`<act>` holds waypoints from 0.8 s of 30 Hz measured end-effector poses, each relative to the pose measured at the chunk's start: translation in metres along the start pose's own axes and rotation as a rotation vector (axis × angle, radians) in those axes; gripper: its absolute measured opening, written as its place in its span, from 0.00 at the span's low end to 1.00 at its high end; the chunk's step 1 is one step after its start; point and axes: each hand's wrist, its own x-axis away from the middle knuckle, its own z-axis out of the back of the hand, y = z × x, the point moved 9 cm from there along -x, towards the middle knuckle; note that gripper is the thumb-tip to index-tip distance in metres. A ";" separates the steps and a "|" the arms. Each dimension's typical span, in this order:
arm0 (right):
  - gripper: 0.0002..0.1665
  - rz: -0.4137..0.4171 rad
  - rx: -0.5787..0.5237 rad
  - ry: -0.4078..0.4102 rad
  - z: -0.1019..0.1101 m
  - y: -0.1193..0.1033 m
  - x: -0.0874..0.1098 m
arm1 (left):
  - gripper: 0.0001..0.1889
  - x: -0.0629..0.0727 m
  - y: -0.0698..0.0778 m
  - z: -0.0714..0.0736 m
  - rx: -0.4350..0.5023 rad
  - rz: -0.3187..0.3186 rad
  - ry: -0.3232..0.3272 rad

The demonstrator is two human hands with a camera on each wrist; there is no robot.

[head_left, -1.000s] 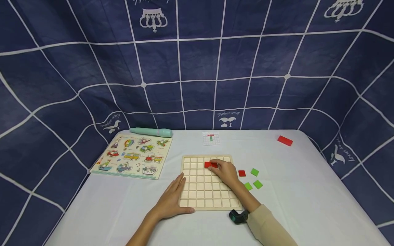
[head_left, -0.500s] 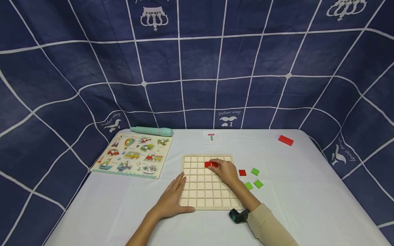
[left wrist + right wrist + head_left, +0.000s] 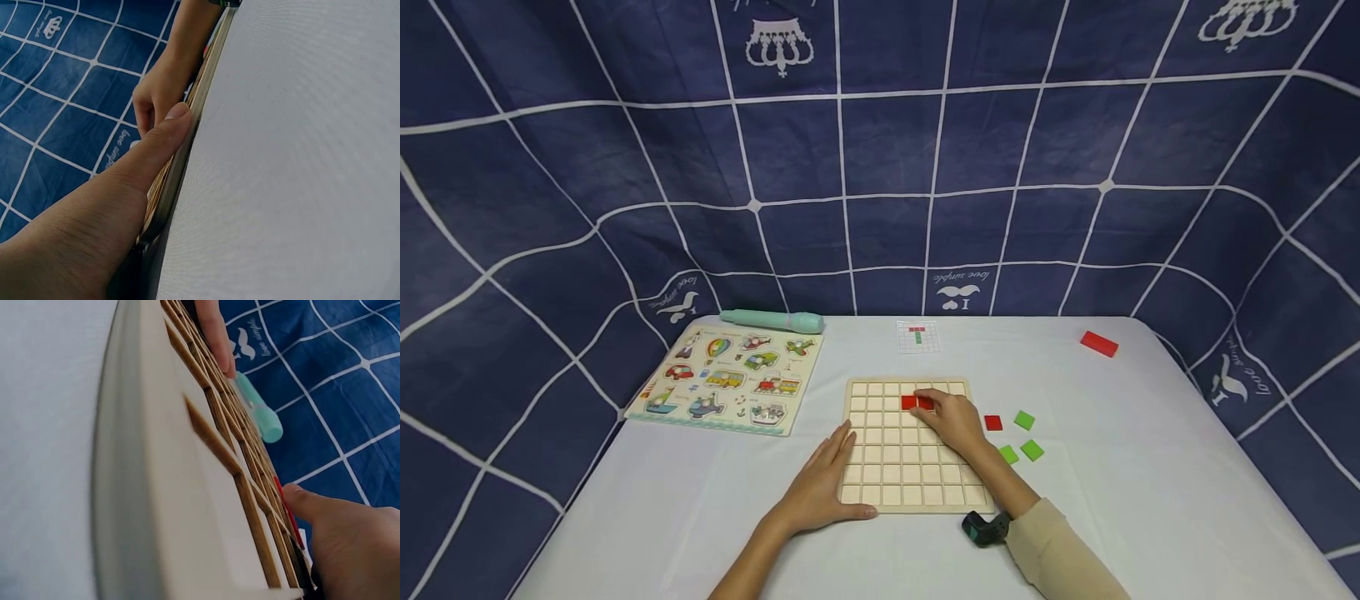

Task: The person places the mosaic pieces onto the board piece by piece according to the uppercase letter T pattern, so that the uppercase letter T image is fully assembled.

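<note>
A wooden grid board [image 3: 917, 509] lies flat on the white cloth. Along its left side my left hand [image 3: 820, 493] rests with fingers straight, thumb stretched toward the front edge; in the left wrist view that thumb [image 3: 147, 150] lies against the board's side. Over the upper part of the grid, my right hand [image 3: 955, 423] pinches a red square tile [image 3: 927, 403] between thumb and fingers, partly covering it. Just left of it another red tile [image 3: 908, 402] sits in a cell. The right wrist view shows my thumb [image 3: 306, 503] at a red tile's edge [image 3: 289, 512].
Right of the board lie a loose red tile [image 3: 993, 422] and several green tiles [image 3: 1032, 450]. Behind it is a pattern card [image 3: 917, 337]. A picture puzzle [image 3: 722, 379] and a mint-green microphone-shaped object [image 3: 771, 321] lie left; a red block [image 3: 1099, 343] lies far right.
</note>
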 end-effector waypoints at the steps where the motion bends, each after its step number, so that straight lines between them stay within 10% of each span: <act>1: 0.22 0.002 -0.005 -0.001 0.001 0.000 0.001 | 0.64 0.000 0.000 0.000 0.000 -0.002 -0.001; 24: 0.25 0.044 0.039 0.071 0.088 0.074 0.064 | 0.64 -0.001 -0.001 -0.001 -0.026 -0.008 0.005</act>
